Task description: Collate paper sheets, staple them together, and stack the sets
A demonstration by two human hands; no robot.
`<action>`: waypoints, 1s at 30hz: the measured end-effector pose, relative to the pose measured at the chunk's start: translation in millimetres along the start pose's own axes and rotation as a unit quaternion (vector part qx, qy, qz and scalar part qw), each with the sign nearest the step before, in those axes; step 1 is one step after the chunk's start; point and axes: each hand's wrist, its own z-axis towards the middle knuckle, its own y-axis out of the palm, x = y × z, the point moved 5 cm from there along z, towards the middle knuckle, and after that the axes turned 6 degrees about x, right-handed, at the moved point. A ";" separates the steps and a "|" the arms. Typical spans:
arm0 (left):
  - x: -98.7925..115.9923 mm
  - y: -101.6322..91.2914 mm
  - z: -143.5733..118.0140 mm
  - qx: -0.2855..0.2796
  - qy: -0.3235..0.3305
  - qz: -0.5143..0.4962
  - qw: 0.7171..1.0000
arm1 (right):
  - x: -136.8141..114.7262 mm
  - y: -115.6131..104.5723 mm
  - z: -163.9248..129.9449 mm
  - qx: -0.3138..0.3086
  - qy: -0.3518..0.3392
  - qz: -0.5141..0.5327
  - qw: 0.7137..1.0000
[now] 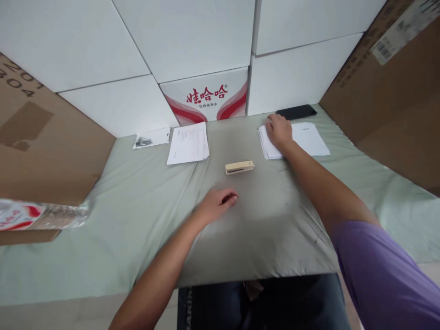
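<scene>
Touching paper: our right hand (279,130) rests on the left part of the right paper stack (311,140), fingers bent; we cannot tell whether it grips any sheets.
Left hand: our left hand (218,204) is loosely curled, a gap between thumb and fingers, over the green cloth (254,238).
Stapler: we see the cream stapler (239,167) lying between the two stacks and nearer us, apart from both hands.
Left papers: the left paper stack (187,143) lies slightly uneven, beside a clear bag (154,137) with dark contents.
Phone: the black phone (297,112) lies just behind our right stack.
Surroundings: white boxes (206,41) face us, with brown cartons (395,105) on both sides and a clear bottle (65,215) at left.
</scene>
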 end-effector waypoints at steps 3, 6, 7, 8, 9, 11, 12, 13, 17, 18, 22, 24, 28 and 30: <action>-0.6 0.7 -0.3 -0.001 -0.002 0.003 1.000 | -1.1 1.1 -2.5 -0.025 -0.004 -0.009 1.000; -1.0 1.1 -0.4 0.000 -0.008 0.000 1.000 | -4.3 2.7 -3.6 -0.048 -0.015 -0.028 0.998; -0.8 1.0 -0.4 -0.001 -0.009 0.000 1.000 | -5.6 2.3 -3.3 -0.047 -0.016 -0.032 0.998; -0.6 0.9 -0.3 -0.001 -0.010 0.001 1.000 | -6.9 1.9 -2.8 -0.045 -0.017 -0.036 0.998; -0.3 0.6 -0.3 -0.002 -0.011 0.003 1.000 | -8.0 1.7 -2.1 -0.045 -0.017 -0.040 0.998; 0.6 -0.1 -0.1 -0.004 -0.011 0.006 1.000 | -9.4 2.3 -0.4 -0.050 -0.018 -0.044 0.998; 1.0 -0.4 -0.1 -0.005 -0.011 0.007 1.000 | -9.8 2.9 0.4 -0.056 -0.019 -0.044 0.997; 1.5 -0.5 -0.1 -0.005 -0.010 0.008 1.000 | -10.1 3.0 1.2 -0.059 -0.019 -0.045 0.997; 2.4 1.7 -0.5 -0.005 -0.009 -0.013 1.000 | -24.5 -17.4 0.5 0.023 0.013 -0.017 1.000; 2.0 2.3 -0.5 -0.004 -0.013 -0.032 0.999 | -36.3 -29.2 -4.0 0.060 0.015 0.006 0.998; -2.7 -9.8 1.0 0.059 -0.045 -0.165 0.983 | -129.2 -86.0 -63.8 0.111 -0.091 0.153 0.978; -6.5 -30.0 1.1 0.141 -0.054 -0.224 0.963 | -195.6 -112.3 -126.1 0.082 -0.256 0.254 0.929; -13.5 -76.8 -5.7 0.300 -0.054 -0.297 0.905 | -299.0 -128.8 -270.6 -0.084 -0.581 0.366 0.722; -13.1 -86.8 -8.8 0.299 -0.051 -0.339 0.891 | -319.7 -117.4 -300.3 -0.135 -0.604 0.364 0.696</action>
